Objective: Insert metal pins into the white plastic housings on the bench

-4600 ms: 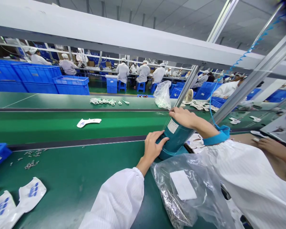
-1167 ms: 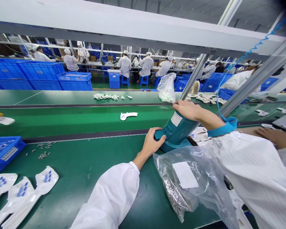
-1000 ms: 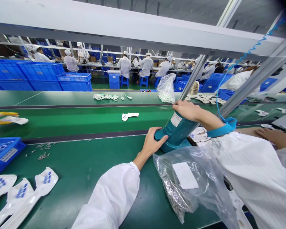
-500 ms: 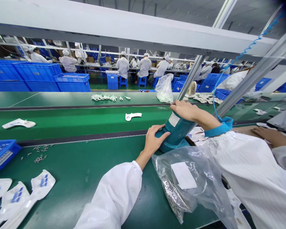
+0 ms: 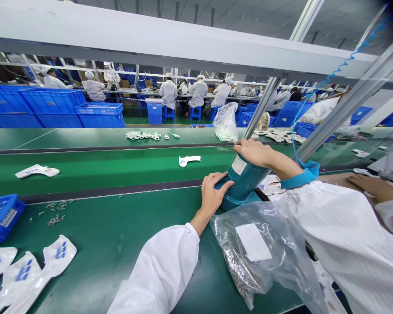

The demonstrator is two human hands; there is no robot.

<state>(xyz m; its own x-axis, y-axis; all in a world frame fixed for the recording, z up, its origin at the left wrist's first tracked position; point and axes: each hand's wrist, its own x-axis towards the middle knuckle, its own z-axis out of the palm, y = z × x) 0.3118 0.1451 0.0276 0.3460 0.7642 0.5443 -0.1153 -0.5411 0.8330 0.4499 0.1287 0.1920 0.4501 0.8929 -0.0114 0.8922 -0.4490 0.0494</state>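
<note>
A teal cylindrical device (image 5: 244,179) with a white label stands slightly tilted on the green bench. My right hand (image 5: 253,152) is wrapped over its top. On its lower left side rests my left hand (image 5: 212,192), thumb and fingers curved against the casing. In front of the device lies a clear plastic bag (image 5: 265,235) with a white paper and many small metal pieces in it. White printed parts (image 5: 271,186) are partly hidden behind the device.
Several white parts (image 5: 60,255) and a blue bin (image 5: 3,218) are at the left, near scattered small pieces (image 5: 55,219). White parts (image 5: 189,160) lie on the green conveyor (image 5: 134,168). A metal post (image 5: 263,107) rises behind the device. Another person's hand (image 5: 368,185) is at the right.
The white parts on the conveyor have moved to the right. The blue bin at the left has shifted and turned slightly. My hands have hardly moved on the device.
</note>
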